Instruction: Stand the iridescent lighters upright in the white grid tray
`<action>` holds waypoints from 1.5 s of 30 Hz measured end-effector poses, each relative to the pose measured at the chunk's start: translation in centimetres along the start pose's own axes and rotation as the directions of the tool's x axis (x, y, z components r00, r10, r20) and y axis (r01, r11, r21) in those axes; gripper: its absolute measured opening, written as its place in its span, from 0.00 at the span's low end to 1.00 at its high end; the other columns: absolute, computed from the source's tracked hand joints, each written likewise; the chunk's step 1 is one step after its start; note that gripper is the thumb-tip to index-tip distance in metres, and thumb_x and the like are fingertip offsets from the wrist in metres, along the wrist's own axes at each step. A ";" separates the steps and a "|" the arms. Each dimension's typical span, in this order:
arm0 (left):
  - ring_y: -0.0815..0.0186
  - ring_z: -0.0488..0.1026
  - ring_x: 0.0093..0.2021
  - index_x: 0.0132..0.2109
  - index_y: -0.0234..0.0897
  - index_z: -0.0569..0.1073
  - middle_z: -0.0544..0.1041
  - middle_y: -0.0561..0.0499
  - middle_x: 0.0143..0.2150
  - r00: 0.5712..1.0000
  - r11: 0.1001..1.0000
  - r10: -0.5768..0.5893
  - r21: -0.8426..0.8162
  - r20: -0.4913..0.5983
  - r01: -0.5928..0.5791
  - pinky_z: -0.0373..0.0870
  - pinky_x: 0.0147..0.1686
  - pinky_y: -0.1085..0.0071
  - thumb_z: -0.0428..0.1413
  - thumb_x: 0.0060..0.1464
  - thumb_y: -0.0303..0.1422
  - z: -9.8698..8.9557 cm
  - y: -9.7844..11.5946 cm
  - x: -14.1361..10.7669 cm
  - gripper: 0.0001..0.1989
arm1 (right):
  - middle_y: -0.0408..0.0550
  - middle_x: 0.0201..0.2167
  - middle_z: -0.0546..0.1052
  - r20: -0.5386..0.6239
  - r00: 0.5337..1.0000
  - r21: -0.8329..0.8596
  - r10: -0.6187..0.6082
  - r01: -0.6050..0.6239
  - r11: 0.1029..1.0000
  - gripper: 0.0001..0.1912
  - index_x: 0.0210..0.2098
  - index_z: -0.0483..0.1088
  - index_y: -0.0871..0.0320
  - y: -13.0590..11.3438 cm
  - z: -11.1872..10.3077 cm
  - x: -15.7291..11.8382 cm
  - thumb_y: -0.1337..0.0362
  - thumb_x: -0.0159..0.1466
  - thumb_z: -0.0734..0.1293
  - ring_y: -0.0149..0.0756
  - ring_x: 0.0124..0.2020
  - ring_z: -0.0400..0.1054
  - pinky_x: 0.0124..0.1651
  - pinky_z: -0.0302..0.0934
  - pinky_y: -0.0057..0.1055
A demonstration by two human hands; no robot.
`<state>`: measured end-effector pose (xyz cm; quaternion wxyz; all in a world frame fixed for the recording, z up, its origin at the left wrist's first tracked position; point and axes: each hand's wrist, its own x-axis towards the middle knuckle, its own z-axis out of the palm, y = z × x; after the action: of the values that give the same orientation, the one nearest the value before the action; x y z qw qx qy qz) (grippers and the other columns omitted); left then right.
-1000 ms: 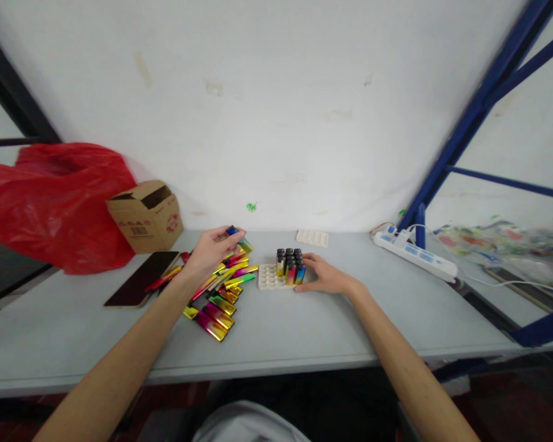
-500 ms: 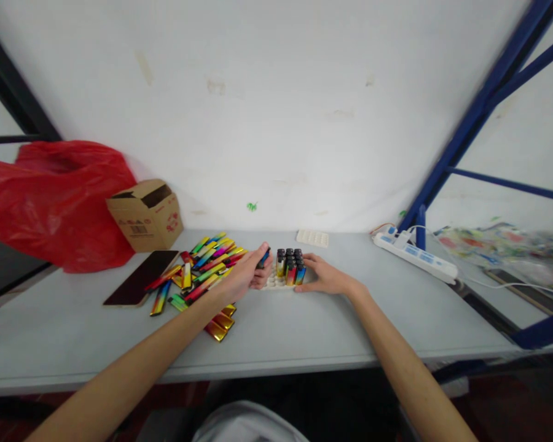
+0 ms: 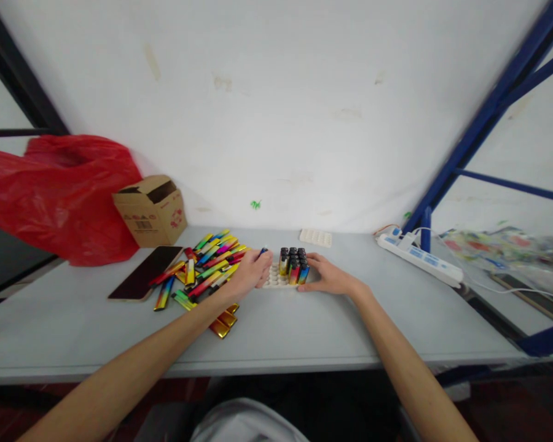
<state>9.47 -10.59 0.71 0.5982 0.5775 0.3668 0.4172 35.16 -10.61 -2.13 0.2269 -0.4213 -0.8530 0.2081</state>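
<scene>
My left hand (image 3: 254, 268) is closed around a lighter (image 3: 263, 251), and only its dark blue upper end shows above the fingers. This hand hovers at the left end of a white tray (image 3: 274, 283) with rows of small sockets. Several metallic rainbow lighters (image 3: 294, 270) stand upright, black tops up, in the right part of the tray. My right hand (image 3: 325, 274) grips the tray's right end beside them, its thumb at the front corner and its fingers behind. A pile of loose lighters (image 3: 212, 264) lies left of my left hand, partly covered by it.
A dark phone (image 3: 145, 273) lies left of the pile. Behind it are an open cardboard box (image 3: 152, 215) and a red plastic bag (image 3: 69, 202). Another white socket tray (image 3: 316, 237) rests near the wall. On the right lies a power strip (image 3: 419, 259) beside a blue metal frame (image 3: 470, 141).
My left hand has turned and lowered slightly with the lighter, so less of the lighter shows. The right hand stays at the tray. The whole view has shifted a little.
</scene>
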 end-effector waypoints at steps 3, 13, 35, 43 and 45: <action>0.77 0.46 0.12 0.25 0.41 0.57 0.50 0.64 0.15 0.999 0.999 -0.040 0.003 0.015 0.040 0.44 0.12 0.78 0.56 0.55 0.51 0.2 0.1 -0.1 0.23 | 0.59 0.63 0.66 0.004 1.000 0.003 -0.002 0.002 1.000 0.42 0.62 0.68 0.57 0.0 0.0 0.0 0.41 0.56 0.74 0.53 0.64 0.61 0.70 0.53 0.51; 0.75 0.62 0.18 0.33 0.38 0.64 0.64 0.59 0.25 0.999 0.996 0.031 0.081 0.044 -0.034 0.63 0.17 0.77 0.59 0.55 0.47 0.2 0.3 0.0 0.18 | 0.59 0.63 0.65 0.008 1.000 -0.011 0.006 -0.005 1.000 0.44 0.64 0.66 0.58 0.3 0.1 0.0 0.41 0.56 0.75 0.53 0.64 0.61 0.70 0.53 0.51; 0.59 0.77 0.42 0.47 0.39 0.81 0.80 0.43 0.46 0.897 0.735 0.359 0.514 0.258 -0.442 0.74 0.44 0.65 0.59 0.59 0.39 -0.6 0.8 -0.1 0.13 | 0.58 0.63 0.65 0.011 1.000 -0.004 -0.002 0.002 1.000 0.41 0.63 0.67 0.56 0.0 -0.1 0.0 0.42 0.56 0.75 0.53 0.64 0.61 0.70 0.54 0.51; 0.57 0.75 0.46 0.55 0.43 0.77 0.80 0.46 0.51 0.880 0.641 0.352 0.603 0.319 -0.475 0.68 0.53 0.62 0.57 0.61 0.37 -1.0 0.4 -0.1 0.16 | 0.57 0.63 0.65 0.005 1.000 0.005 -0.004 0.004 1.000 0.42 0.63 0.67 0.55 0.1 0.0 0.0 0.42 0.56 0.75 0.53 0.64 0.61 0.70 0.54 0.52; 0.58 0.75 0.45 0.59 0.45 0.73 0.78 0.46 0.55 0.859 0.595 0.392 0.621 0.330 -0.510 0.68 0.53 0.63 0.58 0.61 0.37 -0.9 0.0 -0.1 0.20 | 0.57 0.63 0.65 0.004 1.000 -0.005 -0.010 0.010 1.000 0.42 0.64 0.66 0.55 0.1 0.0 0.0 0.43 0.56 0.75 0.53 0.64 0.61 0.70 0.54 0.51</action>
<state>8.60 -10.31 0.65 0.2410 0.8622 0.2872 0.3405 35.23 -10.57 -2.16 0.2250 -0.4171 -0.8562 0.2056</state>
